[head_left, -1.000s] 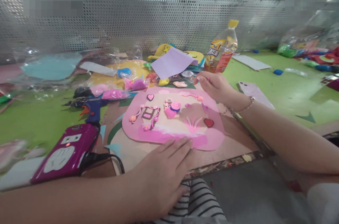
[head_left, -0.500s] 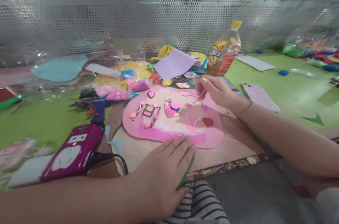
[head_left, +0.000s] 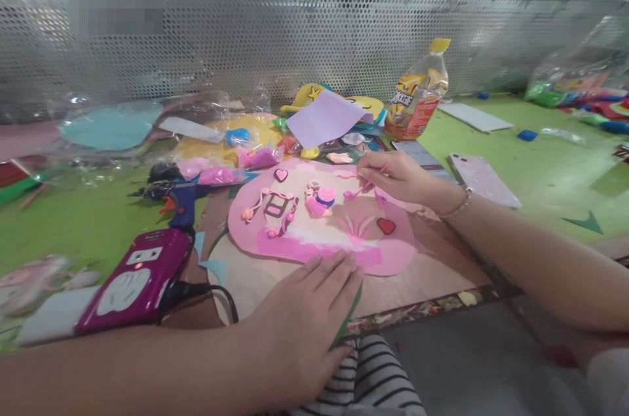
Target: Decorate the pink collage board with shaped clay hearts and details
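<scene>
My left hand (head_left: pixel 314 311) lies flat with fingers stretched out, its fingertips on the lower edge of a pink paper craft board (head_left: pixel 314 257). My right hand (head_left: pixel 400 179) pinches a thin pink stick (head_left: pixel 367 186) over the upper right of the board. The stick's lower end is at a small pink-purple clay piece (head_left: pixel 349 195); whether it touches is hard to tell. Nearby is a curved pink clay strand (head_left: pixel 346 175). In the board's middle sits a pink clay snail figure (head_left: pixel 320 200). Red heart (head_left: pixel 386 226) and pink heart (head_left: pixel 281 175) pieces decorate it.
Left are a magenta power bank (head_left: pixel 137 282) with a black cable and a blue glue gun (head_left: pixel 184 206). Behind the board lie bagged clay (head_left: pixel 221 175), a lilac sheet (head_left: pixel 327 118) and a drink bottle (head_left: pixel 417 92). A phone (head_left: pixel 484 180) lies right.
My right hand has dropped slightly and shifted a little left with the pink stick, uncovering a dark-screened device behind it. My left hand stays in place on the board's edge.
</scene>
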{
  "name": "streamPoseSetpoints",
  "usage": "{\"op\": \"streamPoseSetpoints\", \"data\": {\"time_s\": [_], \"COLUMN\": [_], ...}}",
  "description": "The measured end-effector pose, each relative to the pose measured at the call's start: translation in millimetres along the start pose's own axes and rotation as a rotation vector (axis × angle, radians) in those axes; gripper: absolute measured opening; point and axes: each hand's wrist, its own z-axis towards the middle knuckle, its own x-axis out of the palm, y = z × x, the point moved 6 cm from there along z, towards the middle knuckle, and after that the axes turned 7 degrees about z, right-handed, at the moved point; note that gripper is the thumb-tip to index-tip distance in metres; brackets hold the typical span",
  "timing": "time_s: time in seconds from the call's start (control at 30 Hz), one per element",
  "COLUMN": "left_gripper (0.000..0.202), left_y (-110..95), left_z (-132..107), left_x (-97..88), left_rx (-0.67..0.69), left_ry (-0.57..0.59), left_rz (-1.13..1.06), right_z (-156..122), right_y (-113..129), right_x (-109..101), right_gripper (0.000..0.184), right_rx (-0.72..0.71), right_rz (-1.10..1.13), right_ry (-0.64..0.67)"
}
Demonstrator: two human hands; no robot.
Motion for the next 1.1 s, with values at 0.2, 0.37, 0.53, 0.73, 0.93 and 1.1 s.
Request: {"op": "streamPoseSetpoints", "data": {"time_s": [0.2, 0.37, 0.53, 0.73, 0.93, 1.1], "left_gripper": [0.065, 0.064, 0.064, 0.064, 0.064, 0.065], "left_y": [-0.4, 0.1, 0.0, -1.1, -0.6, -0.2], "left_z": [0.7, 2.0, 1.2, 0.3, 1.3, 0.4], "left_x": [-0.6, -1.5, 0.0, 0.6, 0.6, 1.3], "left_rx": [-0.002, 0.004, 0.001, 0.008, 0.001, 0.001], "left_ry": [-0.013, 0.017, -0.013, -0.026, -0.016, -0.022], "left_rz": [0.012, 0.007, 0.013, 0.026, 0.020, 0.019], "right_z": [0.6, 1.1, 0.9, 2.4, 2.8, 2.9], "right_y": [-1.8, 1.6, -1.3, -5.2, -6.3, -8.2], "right_x": [2.5, 3.5, 2.5, 2.1, 2.5, 3.7], "right_gripper": [0.025, 0.027, 0.027, 0.029, 0.029, 0.031], "right_rx": [0.023, 0.018, 0.045, 0.090, 0.126, 0.149], "right_rz": [-0.030, -0.013, -0.037, -0.046, -0.011, 0.014], "right_ry": [-0.009, 0.031, 0.014, -0.004, -0.013, -0.013]}}
